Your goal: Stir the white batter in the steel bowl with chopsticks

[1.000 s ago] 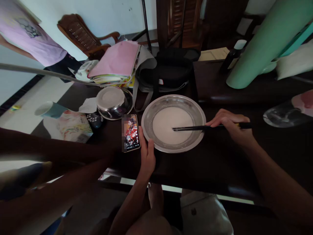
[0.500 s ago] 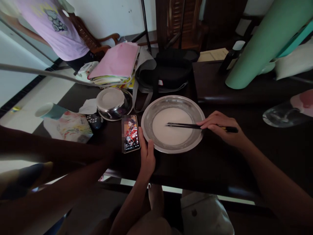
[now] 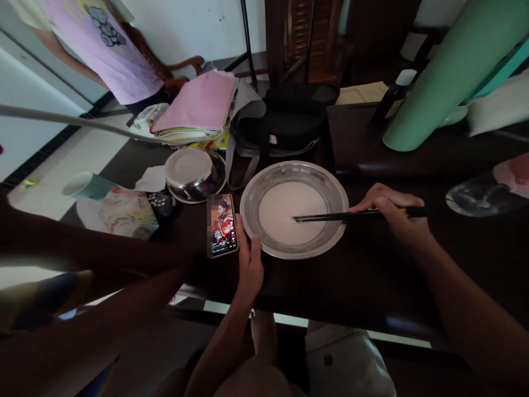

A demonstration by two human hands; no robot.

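A wide metal basin [image 3: 247, 190] of milky white liquid [image 3: 285, 201] stands on the dark table. My left hand [image 3: 250, 264] grips its lower left rim, thumb toward the rim and fingers along the outer wall. In my right hand [image 3: 394, 209], at the basin's right side, is a pair of black chopsticks [image 3: 330, 216]. Their tips reach into the liquid near its middle. A lit phone [image 3: 223, 226] lies just left of my left fingers, showing a figure in red clothes.
Left of the basin are an upturned metal bowl [image 3: 192, 171], a tissue pack [image 3: 130, 212] and a teal cup [image 3: 88, 184]. Behind sit pink folders [image 3: 198, 102] and a black bag [image 3: 293, 118]. A green cylinder [image 3: 438, 82] and a clear bottle [image 3: 471, 193] are at right. Another person [image 3: 124, 60] stands back left; a nearby person's dark arms [image 3: 124, 292] cross the lower left.
My right hand has moved right, drawing the chopstick tips rightward and slightly nearer through the liquid. My left hand keeps its hold on the basin. The standing person has shifted slightly right.
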